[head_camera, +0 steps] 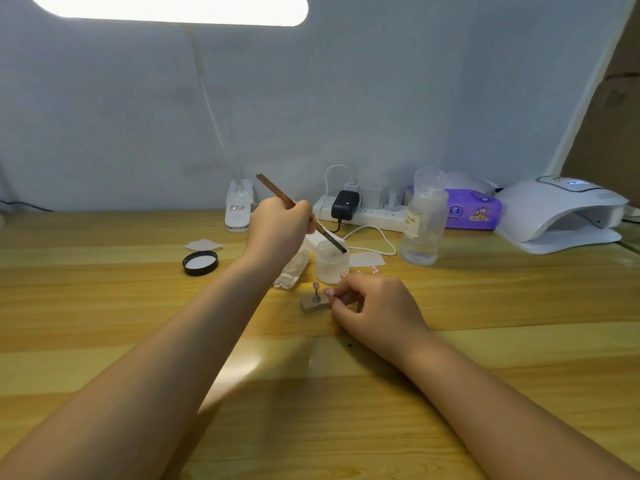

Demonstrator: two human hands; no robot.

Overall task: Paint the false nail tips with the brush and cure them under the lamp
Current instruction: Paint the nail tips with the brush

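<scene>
The wooden table (104,341) carries, at far left, a black jar lid (200,262) lying upside down, white liner facing up, with a small pale square pad (203,244) just behind it. Behind these, against the wall, stands a white clip-on lamp base (238,211); its stem rises to a bright lamp head (173,8) that is cut off by the top edge.

The left hand (278,228) is raised above the table, forearm stretched forward, fingers curled round a brown brush (300,212). The handle tilts up and to the left; the lower end points down into an open frosted jar (331,261). Whether the bristles touch the contents cannot be made out. A crumpled white tissue (292,270) lies partly hidden beneath this hand.

Just in front of the jar, a small tan block (313,303) holds one upright stand with a pink false nail tip (316,285). The right hand (375,306) rests on the table beside the block, fingers curled inward; pink dotted nails show on its fingertips. The hand covers the right end of the block, so what the hand pinches, if anything, cannot be told.

Further right stand a white power strip (367,214) with a black adapter (344,204), a clear bottle (422,223) with a partly readable label, a purple wipes pack (472,209), and the white curing lamp (561,213), well apart from the nail tip.
</scene>
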